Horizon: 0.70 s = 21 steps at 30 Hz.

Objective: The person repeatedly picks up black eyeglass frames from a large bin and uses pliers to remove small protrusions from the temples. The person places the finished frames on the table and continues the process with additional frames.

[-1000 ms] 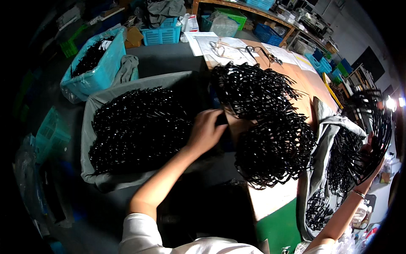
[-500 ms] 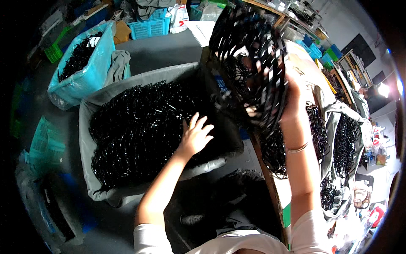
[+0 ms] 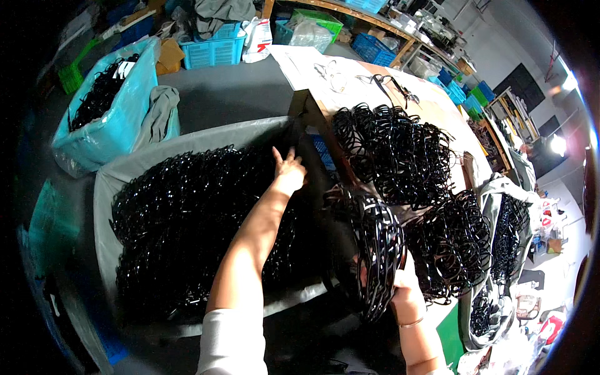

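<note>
My right hand (image 3: pixel 407 289) is closed on a thick bundle of glossy black glasses frames (image 3: pixel 378 256), nested together in a row. It holds the bundle between the table's near left edge and a large grey-lined bin (image 3: pixel 107 234). Inside the bin, more black glasses frames (image 3: pixel 187 219) lie packed in dense rows. My left hand (image 3: pixel 290 172) hangs empty over the bin's dark far right corner, fingers apart. Two heaps, one of frames (image 3: pixel 394 153) farther off and one of frames (image 3: pixel 453 244) nearer, rest on the table to the right.
The pale tabletop (image 3: pixel 350 72) carries a few loose frames at its far end. A grey cloth-lined container (image 3: pixel 500 184) with black pieces stands at the right. Far left is a plastic-lined turquoise bin (image 3: pixel 134 94); a blue crate (image 3: pixel 215 51) stands at the back.
My right hand has come down and nearer with the bundle, uncovering the heaps on the table. My left hand has reached farther toward the bin's far corner. The view has shifted.
</note>
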Each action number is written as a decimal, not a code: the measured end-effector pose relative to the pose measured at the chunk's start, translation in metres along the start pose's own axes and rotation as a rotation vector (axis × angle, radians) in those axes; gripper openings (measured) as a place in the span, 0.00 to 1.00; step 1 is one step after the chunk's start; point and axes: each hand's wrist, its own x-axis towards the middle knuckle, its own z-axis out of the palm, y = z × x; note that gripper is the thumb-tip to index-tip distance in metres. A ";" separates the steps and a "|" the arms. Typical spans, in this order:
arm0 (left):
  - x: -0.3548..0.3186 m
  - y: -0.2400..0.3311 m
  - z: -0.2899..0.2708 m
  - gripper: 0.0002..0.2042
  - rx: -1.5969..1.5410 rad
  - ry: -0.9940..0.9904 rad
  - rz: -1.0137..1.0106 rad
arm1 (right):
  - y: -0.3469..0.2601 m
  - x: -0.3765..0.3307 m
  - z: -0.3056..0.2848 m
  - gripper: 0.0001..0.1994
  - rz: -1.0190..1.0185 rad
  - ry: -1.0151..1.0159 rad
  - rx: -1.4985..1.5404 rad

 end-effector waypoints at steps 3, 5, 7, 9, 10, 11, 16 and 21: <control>0.024 -0.007 0.006 0.21 0.040 -0.248 -0.285 | -0.004 0.001 -0.006 0.43 0.026 0.027 0.018; 0.022 -0.005 0.004 0.21 -0.030 -0.270 -0.317 | -0.004 0.008 -0.007 0.42 -0.009 0.078 0.053; 0.021 -0.014 0.011 0.20 -0.058 -0.266 -0.413 | -0.001 0.031 -0.001 0.41 -0.032 0.031 0.084; -0.005 -0.019 -0.004 0.18 -0.037 -0.258 -0.470 | 0.007 0.058 0.004 0.42 -0.083 0.007 0.059; -0.004 -0.020 -0.007 0.17 -0.060 -0.294 -0.480 | 0.004 0.069 0.012 0.42 -0.071 0.015 0.091; -0.001 -0.067 0.046 0.15 -0.108 -0.048 -0.517 | 0.006 0.087 0.022 0.41 -0.086 -0.073 0.076; -0.049 -0.076 0.038 0.10 -0.266 0.286 -0.505 | 0.006 0.170 0.051 0.30 -0.230 -0.175 0.228; -0.062 -0.066 0.021 0.17 -0.110 0.137 -0.469 | 0.128 0.250 0.022 0.29 -0.183 0.141 -0.249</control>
